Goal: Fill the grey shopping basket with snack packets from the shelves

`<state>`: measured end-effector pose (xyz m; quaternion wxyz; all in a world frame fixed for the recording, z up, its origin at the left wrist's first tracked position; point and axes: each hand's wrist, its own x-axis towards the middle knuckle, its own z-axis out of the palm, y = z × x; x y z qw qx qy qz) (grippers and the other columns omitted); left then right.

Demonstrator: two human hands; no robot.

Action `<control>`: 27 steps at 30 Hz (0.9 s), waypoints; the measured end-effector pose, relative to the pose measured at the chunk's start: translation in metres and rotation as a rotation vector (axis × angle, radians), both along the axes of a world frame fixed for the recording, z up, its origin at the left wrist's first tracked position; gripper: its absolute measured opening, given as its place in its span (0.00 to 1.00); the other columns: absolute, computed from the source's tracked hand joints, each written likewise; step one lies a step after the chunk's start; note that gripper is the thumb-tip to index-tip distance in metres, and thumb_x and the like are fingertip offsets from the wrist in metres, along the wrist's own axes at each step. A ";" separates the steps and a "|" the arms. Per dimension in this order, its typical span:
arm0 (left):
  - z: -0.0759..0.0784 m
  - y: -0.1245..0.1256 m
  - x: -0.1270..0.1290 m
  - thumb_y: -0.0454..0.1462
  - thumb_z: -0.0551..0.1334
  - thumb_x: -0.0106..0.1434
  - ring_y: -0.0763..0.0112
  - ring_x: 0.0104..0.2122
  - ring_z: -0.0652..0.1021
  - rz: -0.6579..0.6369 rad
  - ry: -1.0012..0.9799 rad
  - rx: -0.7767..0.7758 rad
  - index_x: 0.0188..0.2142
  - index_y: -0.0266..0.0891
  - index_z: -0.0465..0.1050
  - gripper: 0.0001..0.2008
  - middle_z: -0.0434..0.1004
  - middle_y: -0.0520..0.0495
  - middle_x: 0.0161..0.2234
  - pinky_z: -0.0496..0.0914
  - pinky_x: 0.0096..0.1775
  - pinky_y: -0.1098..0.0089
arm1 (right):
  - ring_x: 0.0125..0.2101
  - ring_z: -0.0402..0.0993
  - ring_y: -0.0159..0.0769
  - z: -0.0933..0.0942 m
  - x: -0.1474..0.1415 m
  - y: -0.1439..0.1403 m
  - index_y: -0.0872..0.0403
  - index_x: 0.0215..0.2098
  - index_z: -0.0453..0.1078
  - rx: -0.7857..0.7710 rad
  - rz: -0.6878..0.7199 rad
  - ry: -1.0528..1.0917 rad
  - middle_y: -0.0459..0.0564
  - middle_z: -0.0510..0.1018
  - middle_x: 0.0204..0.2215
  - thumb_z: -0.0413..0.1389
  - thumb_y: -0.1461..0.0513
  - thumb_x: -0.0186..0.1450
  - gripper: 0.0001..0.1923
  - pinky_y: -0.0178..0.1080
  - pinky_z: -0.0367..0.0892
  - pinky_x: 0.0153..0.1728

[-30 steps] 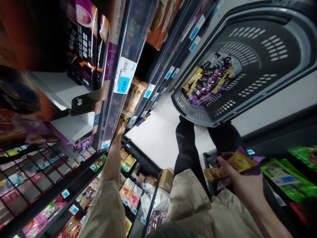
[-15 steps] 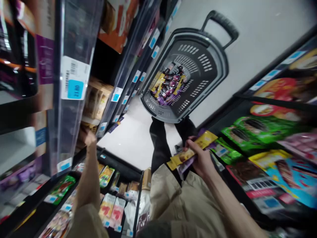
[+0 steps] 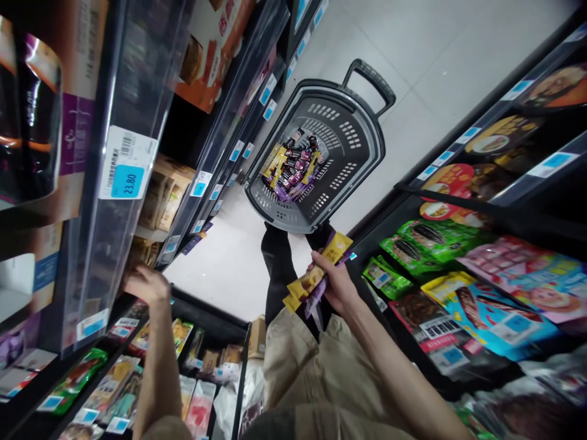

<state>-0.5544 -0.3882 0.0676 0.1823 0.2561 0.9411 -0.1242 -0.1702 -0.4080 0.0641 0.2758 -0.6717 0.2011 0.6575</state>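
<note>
Head view. Right hand (image 3: 339, 284): fingers closed round a bundle of yellow and purple snack packets (image 3: 316, 276), at 6 o'clock of the basket (image 3: 367, 153), nearer it than half a second ago. Left hand (image 3: 145, 284): fingers loosely spread, holding nothing, at the shelf edge (image 3: 114, 201); previously reaching deeper inside. Basket holds similar packets on the floor (image 3: 413, 67).

One grey shopping basket (image 3: 362, 153) stands on the floor, holding a pile of snack bars (image 3: 291, 168) too jumbled to count. Two hands show: the right hand (image 3: 337, 284) grips at least two packets (image 3: 316, 278), one yellow, one purple; the left hand (image 3: 144, 284) holds none.
</note>
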 end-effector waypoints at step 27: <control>0.014 -0.026 0.226 0.44 0.54 0.76 0.55 0.66 0.72 -0.242 -1.121 0.093 0.67 0.42 0.65 0.23 0.71 0.37 0.66 0.68 0.68 0.53 | 0.50 0.83 0.49 0.004 -0.015 0.022 0.41 0.44 0.79 0.293 0.135 0.177 0.43 0.86 0.45 0.76 0.55 0.53 0.21 0.48 0.83 0.47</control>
